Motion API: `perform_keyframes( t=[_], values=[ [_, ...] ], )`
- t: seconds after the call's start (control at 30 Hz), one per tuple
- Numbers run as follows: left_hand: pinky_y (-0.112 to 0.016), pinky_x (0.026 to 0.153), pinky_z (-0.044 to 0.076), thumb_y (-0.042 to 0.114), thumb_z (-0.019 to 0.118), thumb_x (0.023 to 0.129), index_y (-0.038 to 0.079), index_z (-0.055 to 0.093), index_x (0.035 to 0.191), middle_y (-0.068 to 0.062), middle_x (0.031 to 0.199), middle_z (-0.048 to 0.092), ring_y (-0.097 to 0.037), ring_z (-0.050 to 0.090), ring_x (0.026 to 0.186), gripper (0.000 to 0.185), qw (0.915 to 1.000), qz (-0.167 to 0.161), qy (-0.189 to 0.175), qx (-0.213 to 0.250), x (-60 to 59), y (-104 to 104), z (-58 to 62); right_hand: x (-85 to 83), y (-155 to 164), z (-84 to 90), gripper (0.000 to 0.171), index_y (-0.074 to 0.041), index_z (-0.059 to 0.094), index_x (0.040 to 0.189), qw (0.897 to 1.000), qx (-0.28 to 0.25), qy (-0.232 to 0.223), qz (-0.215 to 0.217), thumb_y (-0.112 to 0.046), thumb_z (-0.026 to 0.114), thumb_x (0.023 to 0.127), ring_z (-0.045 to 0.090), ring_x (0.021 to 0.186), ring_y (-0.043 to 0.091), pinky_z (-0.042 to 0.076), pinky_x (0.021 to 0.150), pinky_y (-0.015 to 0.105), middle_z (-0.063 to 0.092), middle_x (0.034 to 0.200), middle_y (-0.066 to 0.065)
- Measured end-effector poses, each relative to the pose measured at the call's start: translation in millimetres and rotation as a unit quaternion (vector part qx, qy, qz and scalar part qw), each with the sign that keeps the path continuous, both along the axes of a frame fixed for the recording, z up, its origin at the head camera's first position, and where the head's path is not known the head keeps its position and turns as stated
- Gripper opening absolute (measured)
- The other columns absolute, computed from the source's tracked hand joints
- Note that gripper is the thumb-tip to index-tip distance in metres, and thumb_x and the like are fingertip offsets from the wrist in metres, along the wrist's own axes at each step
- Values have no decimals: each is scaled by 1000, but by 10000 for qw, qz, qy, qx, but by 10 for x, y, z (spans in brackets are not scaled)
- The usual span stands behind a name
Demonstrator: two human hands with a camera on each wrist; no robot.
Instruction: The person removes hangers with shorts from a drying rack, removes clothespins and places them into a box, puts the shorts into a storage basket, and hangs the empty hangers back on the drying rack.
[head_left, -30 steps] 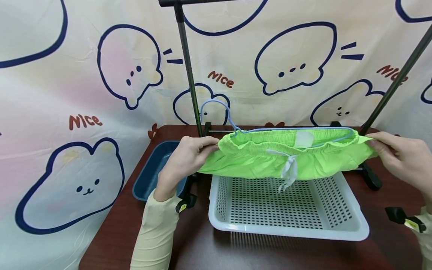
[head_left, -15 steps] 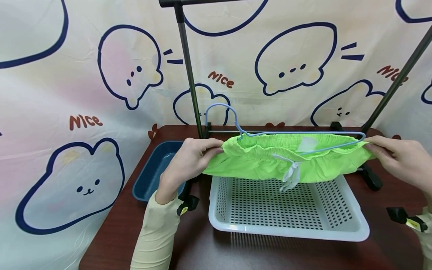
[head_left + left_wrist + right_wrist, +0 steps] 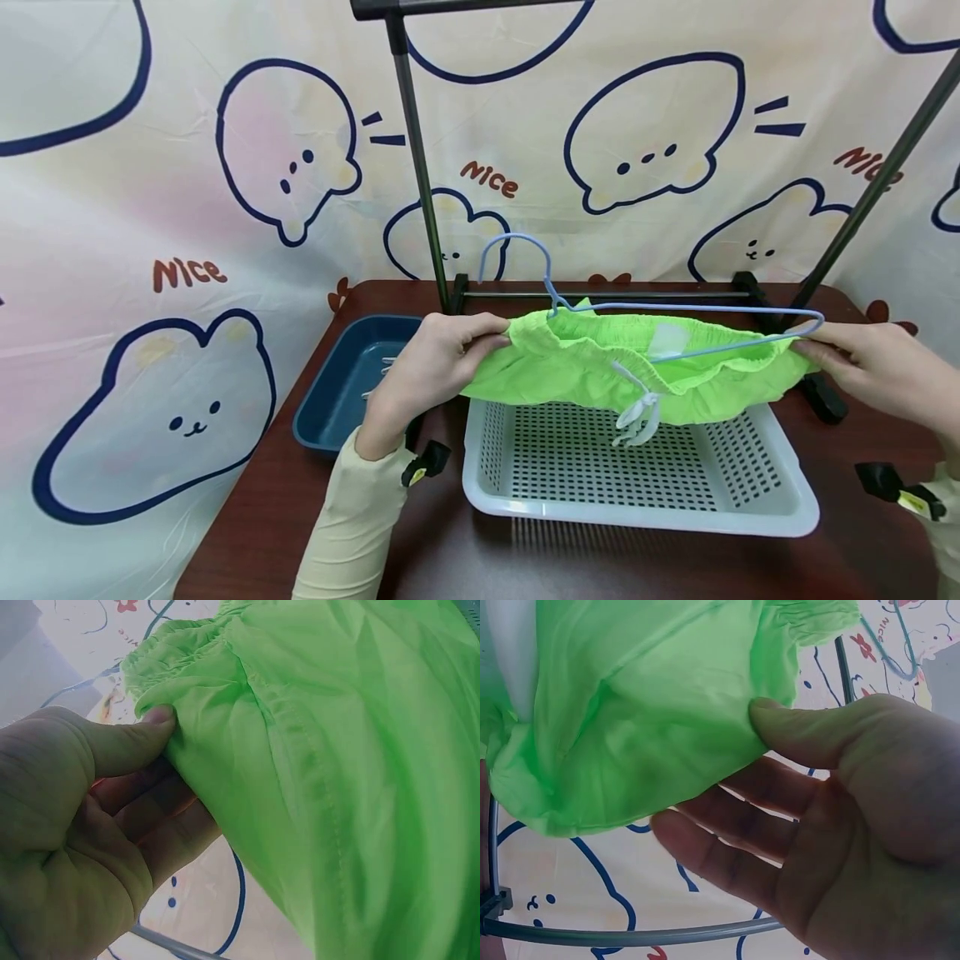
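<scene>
Bright green shorts [image 3: 555, 367] with an elastic waistband and a white drawstring bow are held up by both hands. The left hand [image 3: 438, 358] pinches their left side near the waist; the left wrist view shows its thumb on the green cloth. At the opposite side the right hand [image 3: 877, 362] pinches the shorts, thumb on top in the right wrist view. A light blue hanger [image 3: 675, 308] lies partly in the waist opening. Its hook rises at the left, and its right end sticks out over the waistband by the right fingertips.
Below the shorts stands a white perforated basket [image 3: 637, 517] on the dark brown table [image 3: 442, 550]. A dark blue tray [image 3: 330, 400] with several small white items sits left. The black rack [image 3: 420, 158] rises behind, before a printed curtain [image 3: 247, 233].
The hanger has shifted right relative to the shorts, its right end now projecting past the waistband. Both hands have lowered slightly and come a little closer together. More of the tray's contents shows.
</scene>
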State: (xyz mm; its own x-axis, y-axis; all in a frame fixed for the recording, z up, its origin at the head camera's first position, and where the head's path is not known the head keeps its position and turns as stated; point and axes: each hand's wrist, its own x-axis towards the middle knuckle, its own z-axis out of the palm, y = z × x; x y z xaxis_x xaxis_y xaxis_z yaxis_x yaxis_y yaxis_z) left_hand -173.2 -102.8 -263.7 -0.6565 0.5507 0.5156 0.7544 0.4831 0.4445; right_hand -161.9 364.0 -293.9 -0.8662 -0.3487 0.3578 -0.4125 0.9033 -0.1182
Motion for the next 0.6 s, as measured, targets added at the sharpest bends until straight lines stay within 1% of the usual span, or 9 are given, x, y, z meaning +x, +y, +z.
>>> perform_keyframes(
  t=[0.07, 0.27, 0.53, 0.6],
  values=[
    [-20, 69, 55, 10, 65, 94, 10, 74, 107, -2, 98, 75, -5, 65, 74, 16, 10000, -3, 2, -35, 1, 15, -7, 1, -12, -7, 5, -1, 67, 94, 9999, 26, -156, -22, -2, 68, 88, 33, 56, -3, 31, 51, 21, 53, 69, -3],
    [-20, 69, 55, 10, 66, 93, 9, 74, 106, -2, 97, 76, -4, 66, 74, 16, 9999, 23, 90, -38, 9, 40, -23, -22, -34, -35, 15, -2, 70, 104, 9979, 119, -629, -1, -2, 67, 89, 37, 60, -1, 33, 54, 21, 56, 74, -4],
    [-18, 70, 55, 11, 65, 94, 10, 74, 106, -1, 95, 75, -3, 64, 74, 15, 9998, -19, 137, -162, -4, 100, -39, -14, -74, -62, 19, -2, 69, 109, 9927, 244, -1180, 41, -8, 66, 92, 37, 59, -1, 33, 53, 21, 58, 76, -7],
    [-18, 70, 55, 11, 65, 94, 9, 74, 106, -2, 95, 75, -4, 65, 74, 15, 9998, -2, 137, -154, -2, 105, -37, -13, -76, -60, 22, -2, 69, 111, 9908, 339, -1311, 65, -11, 67, 92, 38, 60, -1, 33, 54, 21, 62, 80, -7]
  ],
)
